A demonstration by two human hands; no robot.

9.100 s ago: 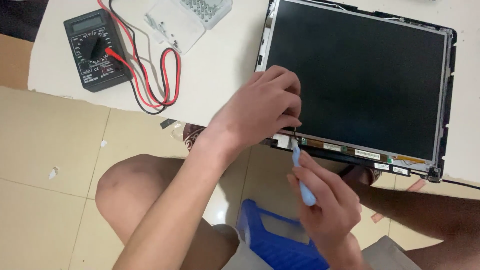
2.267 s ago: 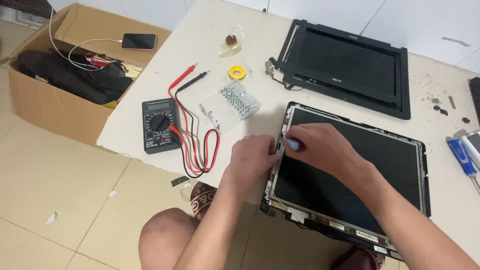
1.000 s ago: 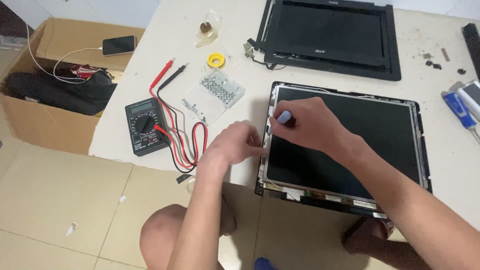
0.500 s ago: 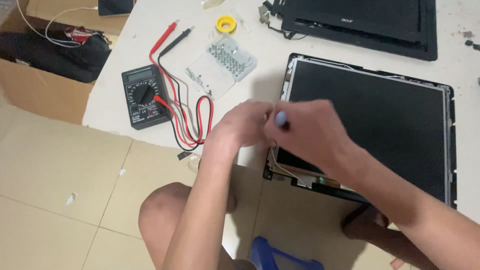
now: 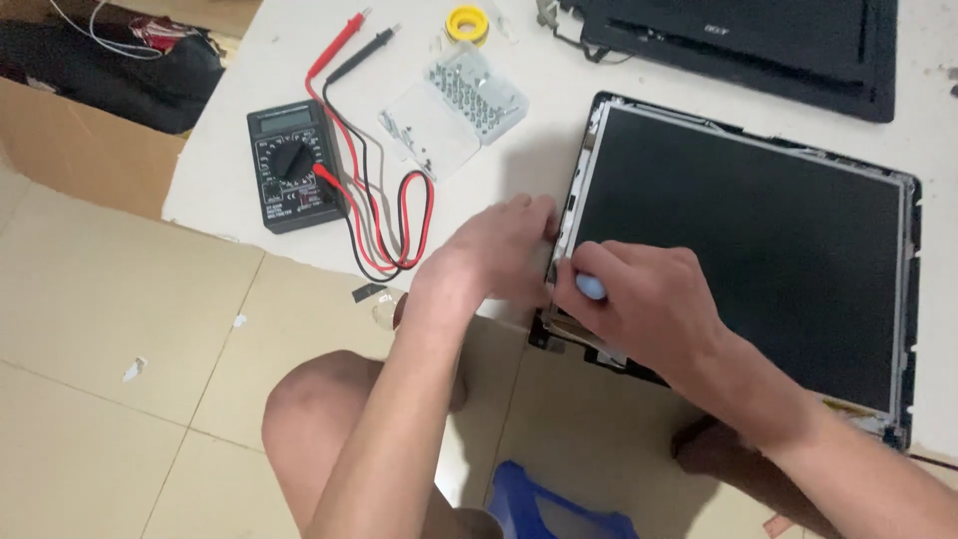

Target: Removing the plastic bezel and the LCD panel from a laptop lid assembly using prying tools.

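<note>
A dark flat screen panel [image 5: 738,225] in a metal frame lies on the white table [image 5: 249,40], its near corner hanging over the edge. My left hand [image 5: 489,265] presses against the panel's left edge near that corner. My right hand [image 5: 639,304] is closed around a screwdriver with a pale blue handle [image 5: 590,288]; only the handle's end shows, and the tip is hidden under my fingers at the frame's lower left edge.
A black multimeter [image 5: 291,180] with red and black leads [image 5: 384,215] lies left of my hands. A clear bit case [image 5: 454,110] and a yellow tape roll [image 5: 466,22] sit behind. A black screen bezel [image 5: 758,45] lies at the back. A cardboard box [image 5: 95,150] stands left. Blue stool [image 5: 544,509] below.
Both hands have slid down the panel's left edge toward its near corner. The view has drawn closer to the table.
</note>
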